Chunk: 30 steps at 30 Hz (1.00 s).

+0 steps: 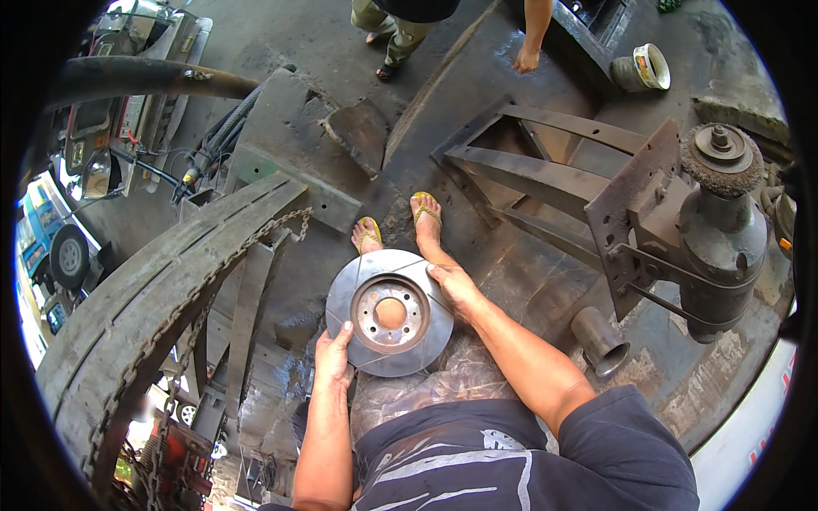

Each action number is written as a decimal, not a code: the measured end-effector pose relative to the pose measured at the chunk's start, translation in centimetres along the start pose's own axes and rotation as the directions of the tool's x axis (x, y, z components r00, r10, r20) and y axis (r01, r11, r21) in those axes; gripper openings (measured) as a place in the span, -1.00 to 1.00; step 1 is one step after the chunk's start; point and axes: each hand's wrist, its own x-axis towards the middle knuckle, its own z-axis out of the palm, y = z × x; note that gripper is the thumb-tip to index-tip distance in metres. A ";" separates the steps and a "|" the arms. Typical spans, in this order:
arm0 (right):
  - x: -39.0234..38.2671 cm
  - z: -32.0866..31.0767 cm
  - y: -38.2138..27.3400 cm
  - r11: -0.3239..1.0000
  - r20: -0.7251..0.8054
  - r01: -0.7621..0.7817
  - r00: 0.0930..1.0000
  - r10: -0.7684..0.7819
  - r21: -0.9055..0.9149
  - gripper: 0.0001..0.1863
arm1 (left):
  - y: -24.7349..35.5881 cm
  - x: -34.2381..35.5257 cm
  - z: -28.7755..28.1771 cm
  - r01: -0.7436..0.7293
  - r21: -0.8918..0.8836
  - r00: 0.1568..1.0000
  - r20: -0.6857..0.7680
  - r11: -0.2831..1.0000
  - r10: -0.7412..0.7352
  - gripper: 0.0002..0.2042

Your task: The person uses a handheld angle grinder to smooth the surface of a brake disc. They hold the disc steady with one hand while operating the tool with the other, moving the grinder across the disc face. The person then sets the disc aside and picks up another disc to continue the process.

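A round grey brake disc (366, 311) with slanted grooves rests above my lap, its hub side facing up. My left hand (333, 353) grips its lower left edge, thumb on the upper face and fingers hidden beneath. At the upper right edge my right hand (456, 285) is closed on the rim, with the thumb on the face and the other fingers mostly under it. Through the centre hole something light brown shows. Beyond the disc are my feet in yellow sandals (366, 230).
To the right, a grinder with a wire wheel (722, 160) sits on a steel stand (537, 170). A metal tube (601, 341) lies below it. A rusty chain (183, 336) hangs along a curved beam (141, 294) at left. Ahead are another person's legs (400, 38), a hand and a bucket (651, 66).
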 end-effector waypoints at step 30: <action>-1.3 -0.7 -1.5 0.998 0.106 -0.002 0.994 0.009 -0.070 -0.42 | -2.1 0.4 -0.7 -0.115 0.037 0.993 0.030 0.993 0.114 -0.47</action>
